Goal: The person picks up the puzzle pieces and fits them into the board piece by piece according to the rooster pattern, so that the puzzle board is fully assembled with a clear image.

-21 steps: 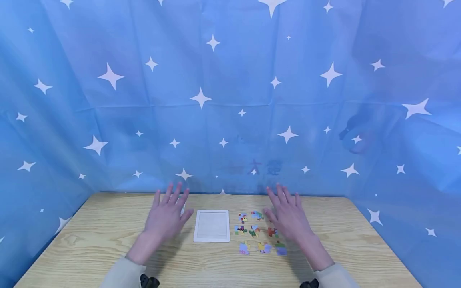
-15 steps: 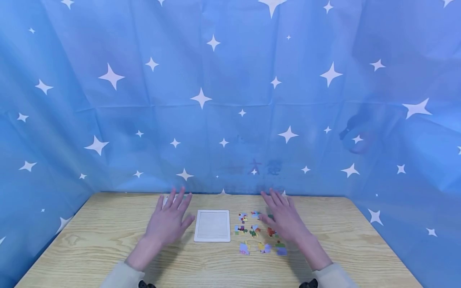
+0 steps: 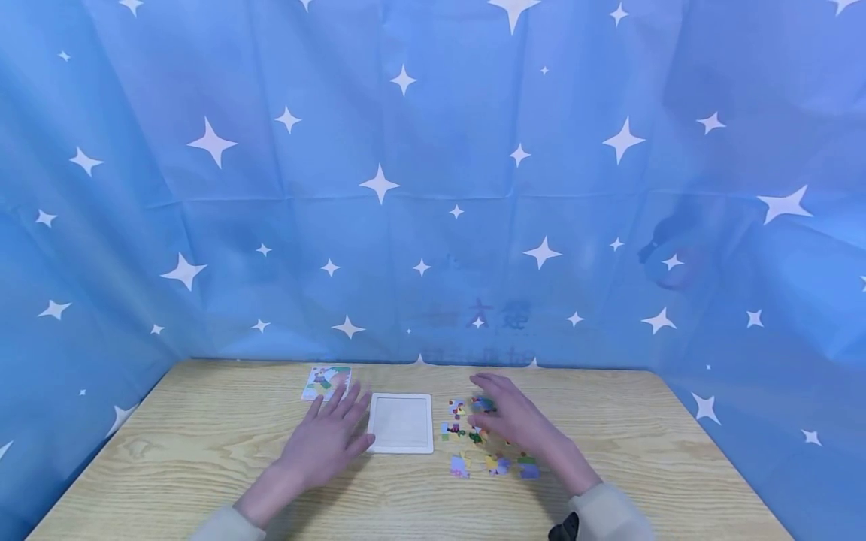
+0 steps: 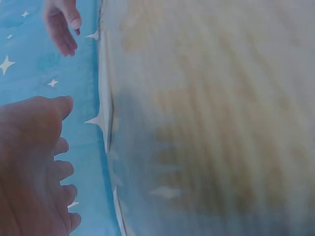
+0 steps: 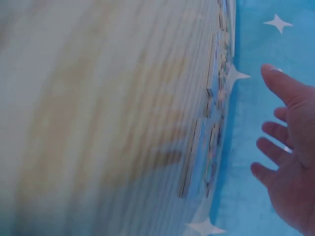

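My left hand (image 3: 325,443) hovers at the left side of a white square puzzle tray (image 3: 401,423), its fingers spread and nothing in them. Over the loose jigsaw pieces (image 3: 460,466) to the right of the tray is my right hand (image 3: 517,417), fingers fairly straight and holding nothing; it hides some of the pieces. In the left wrist view the left hand (image 4: 32,162) appears raised off the table. The right wrist view shows the right hand (image 5: 293,147) above the table too, with puzzle pieces (image 5: 194,160) seen edge-on beside it.
A colourful picture card (image 3: 326,382) lies at the back left of the wooden table (image 3: 203,443), just beyond the left fingertips. A blue curtain with white stars (image 3: 433,188) encloses the table at the back and sides.
Both hands have come lower and nearer the person. The left hand has shifted right toward the tray, uncovering the picture card; the right hand has moved left over the pieces.
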A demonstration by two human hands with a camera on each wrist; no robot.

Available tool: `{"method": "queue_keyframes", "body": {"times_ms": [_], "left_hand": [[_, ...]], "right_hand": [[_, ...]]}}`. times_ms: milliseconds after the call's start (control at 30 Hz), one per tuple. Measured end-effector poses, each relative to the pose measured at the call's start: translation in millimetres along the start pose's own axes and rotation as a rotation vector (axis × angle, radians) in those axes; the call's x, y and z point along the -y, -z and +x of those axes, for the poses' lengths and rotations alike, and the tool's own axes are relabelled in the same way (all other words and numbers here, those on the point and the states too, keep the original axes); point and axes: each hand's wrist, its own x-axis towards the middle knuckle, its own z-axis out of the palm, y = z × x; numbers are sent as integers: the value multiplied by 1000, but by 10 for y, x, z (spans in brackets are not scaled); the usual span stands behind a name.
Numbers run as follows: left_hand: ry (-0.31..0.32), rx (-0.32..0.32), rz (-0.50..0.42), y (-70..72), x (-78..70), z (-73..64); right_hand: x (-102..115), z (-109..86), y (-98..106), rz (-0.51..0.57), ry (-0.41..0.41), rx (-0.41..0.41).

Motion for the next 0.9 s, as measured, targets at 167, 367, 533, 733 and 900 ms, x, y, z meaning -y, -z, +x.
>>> {"method": "queue_keyframes", "body": {"times_ms": [167, 367, 533, 733, 900], "left_hand": [[-1, 46, -43, -62, 19, -43], [0, 99, -124, -112, 58, -65], [-5, 129, -224, -139, 98, -65], [-14, 128, -290, -179, 138, -58], [-7, 129, -315, -209, 155, -56]], "right_hand": [[27, 87, -26, 77, 3, 32], [-23, 191, -63, 93, 28, 64], [-80, 263, -76, 113, 39, 78], [-126, 325, -115, 177, -14, 104], [-145, 367, -155, 190, -34, 120]]}}
